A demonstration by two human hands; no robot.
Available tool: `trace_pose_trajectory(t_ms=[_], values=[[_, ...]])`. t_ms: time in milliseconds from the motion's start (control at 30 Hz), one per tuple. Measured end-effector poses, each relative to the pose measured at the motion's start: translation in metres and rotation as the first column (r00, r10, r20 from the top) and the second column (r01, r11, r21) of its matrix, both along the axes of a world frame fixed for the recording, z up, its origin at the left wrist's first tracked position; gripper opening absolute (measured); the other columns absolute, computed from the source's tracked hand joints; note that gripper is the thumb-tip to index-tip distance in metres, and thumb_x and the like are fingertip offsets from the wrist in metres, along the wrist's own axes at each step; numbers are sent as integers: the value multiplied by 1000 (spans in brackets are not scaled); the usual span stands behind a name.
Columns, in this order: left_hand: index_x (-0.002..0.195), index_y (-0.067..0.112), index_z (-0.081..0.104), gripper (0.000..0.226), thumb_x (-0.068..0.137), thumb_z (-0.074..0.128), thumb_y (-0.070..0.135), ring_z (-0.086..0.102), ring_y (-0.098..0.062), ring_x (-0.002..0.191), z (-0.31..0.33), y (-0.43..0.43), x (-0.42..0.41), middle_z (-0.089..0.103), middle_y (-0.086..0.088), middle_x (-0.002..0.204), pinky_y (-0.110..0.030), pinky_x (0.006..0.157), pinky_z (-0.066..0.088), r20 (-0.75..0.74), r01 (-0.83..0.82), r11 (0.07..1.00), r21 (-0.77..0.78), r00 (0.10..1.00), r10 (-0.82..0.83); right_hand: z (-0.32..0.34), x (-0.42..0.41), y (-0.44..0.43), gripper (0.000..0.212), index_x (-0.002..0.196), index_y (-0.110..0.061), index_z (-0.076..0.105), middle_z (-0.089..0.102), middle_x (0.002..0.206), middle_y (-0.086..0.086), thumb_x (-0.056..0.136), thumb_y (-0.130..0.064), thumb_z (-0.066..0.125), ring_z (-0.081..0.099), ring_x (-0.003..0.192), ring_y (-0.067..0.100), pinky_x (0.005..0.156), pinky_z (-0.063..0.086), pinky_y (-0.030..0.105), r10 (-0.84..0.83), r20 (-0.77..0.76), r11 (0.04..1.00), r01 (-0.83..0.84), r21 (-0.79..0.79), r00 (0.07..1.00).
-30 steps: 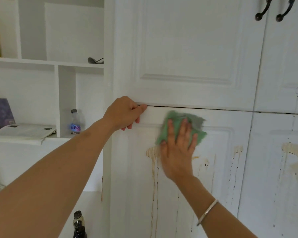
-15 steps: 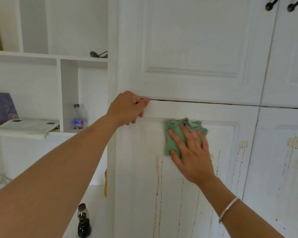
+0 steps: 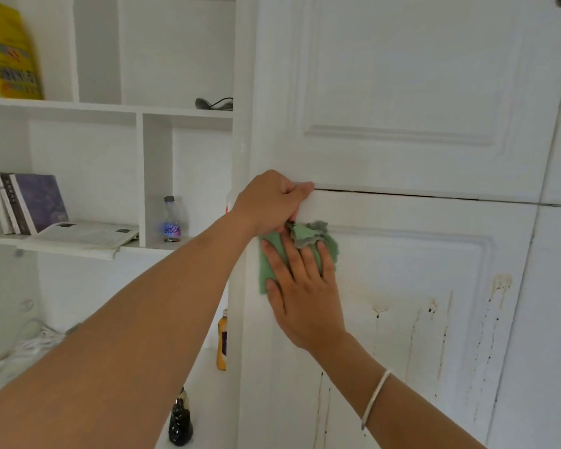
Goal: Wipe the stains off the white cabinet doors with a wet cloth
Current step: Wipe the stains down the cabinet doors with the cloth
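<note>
Head view, far-left shelves: one yellow book (image 3: 12, 53) up top; below it a few upright books (image 3: 30, 202) and one open magazine (image 3: 85, 236) lying beside them.
Bottles: three. One water bottle (image 3: 171, 218) stands in the shelf niche, with one orange bottle (image 3: 222, 341) and one dark bottle (image 3: 180, 419) lower down, near the door edge.
Door brace: left hand (image 3: 269, 202), fingers curled over the top edge of the lower door (image 3: 402, 260), gripping it.
Wiping tool: one green cloth (image 3: 305, 234), soft and limp, bunched along its upper edge. It lies on the top-left corner of the door's panel, just under the left hand. It looks light and probably damp, so it should slide easily, and is best driven under a flat palm rather than pinched.
Pressing: right hand (image 3: 302, 296), flat and spread, fingers straight, pinning the cloth to the door. One bracelet (image 3: 374, 400) is on the wrist.
Marks: stains (image 3: 434, 319), many brown runs and dark specks, to the right of and below the cloth.
Doors: four partly seen, two upper and two lower. They are stiff and hinged and likely to give under pressure, hence the brace. The lower right door (image 3: 548, 319) is stained too.
</note>
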State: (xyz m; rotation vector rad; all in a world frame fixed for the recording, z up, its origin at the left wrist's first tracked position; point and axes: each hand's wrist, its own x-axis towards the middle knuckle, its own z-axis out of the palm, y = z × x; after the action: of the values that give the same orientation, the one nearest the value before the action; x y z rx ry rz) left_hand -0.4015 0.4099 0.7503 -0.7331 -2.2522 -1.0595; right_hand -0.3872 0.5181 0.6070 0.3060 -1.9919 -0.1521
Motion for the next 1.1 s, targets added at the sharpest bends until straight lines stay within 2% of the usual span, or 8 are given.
trace_pose_trajectory(t_ms=[67,167,367,467,633,733,933,1100], values=[[52,7,58,59,97,48,44,54,-10,36,-1,2,1,56,11,37,-26,70,50,-25,18,1000,-14,1000,-19,-5,-4,-7,58,153,-23,26,29,157,6,97,-36,38,37,138,27,120,14,47,-4,-25,1000,5,11,1000],[49,12,55,58,96,48,45,47,-7,29,-1,0,1,59,3,41,-23,59,45,-34,12,1000,-6,999,-12,-20,-11,-7,60,153,-21,24,26,158,11,98,-38,38,32,141,30,121,11,46,-14,-48,999,16,44,999],[57,7,58,56,96,47,46,40,-8,27,-3,0,7,45,9,31,-19,42,39,3,14,1000,6,1000,-14,-69,-2,5,57,153,-27,27,26,158,9,99,-43,37,33,140,28,121,11,45,-28,54,988,19,153,998],[55,10,57,56,96,47,47,39,-8,25,-2,0,5,44,6,31,-15,39,36,3,-3,1000,16,1000,3,-56,2,18,56,151,-34,28,31,156,6,98,-46,41,37,139,24,121,13,43,-1,59,982,-10,187,998],[52,11,55,56,96,47,45,42,-9,27,-3,1,4,45,6,29,-15,39,35,-28,-31,999,10,999,32,-3,1,48,58,149,-33,34,27,157,9,95,-47,47,31,142,27,120,12,49,8,-79,1000,-7,7,997],[52,11,55,56,96,48,44,41,-7,26,-4,1,6,45,6,29,-14,36,36,-48,-31,999,18,998,32,6,2,67,57,149,-33,33,25,158,11,95,-48,45,31,143,29,119,12,54,21,-79,997,-15,76,997],[52,13,56,54,96,46,42,46,-7,30,-13,6,11,49,10,32,-21,48,40,-122,-96,994,43,987,101,1,20,132,58,150,-28,30,23,158,15,97,-49,38,25,146,29,119,11,54,-57,-63,997,61,53,996],[51,12,56,57,98,44,42,52,-9,38,-31,27,22,48,8,34,-22,53,36,-217,-139,968,-209,972,93,-7,39,198,61,152,-24,25,19,158,18,97,-49,33,20,146,33,120,12,52,-157,-7,985,156,-74,988]])
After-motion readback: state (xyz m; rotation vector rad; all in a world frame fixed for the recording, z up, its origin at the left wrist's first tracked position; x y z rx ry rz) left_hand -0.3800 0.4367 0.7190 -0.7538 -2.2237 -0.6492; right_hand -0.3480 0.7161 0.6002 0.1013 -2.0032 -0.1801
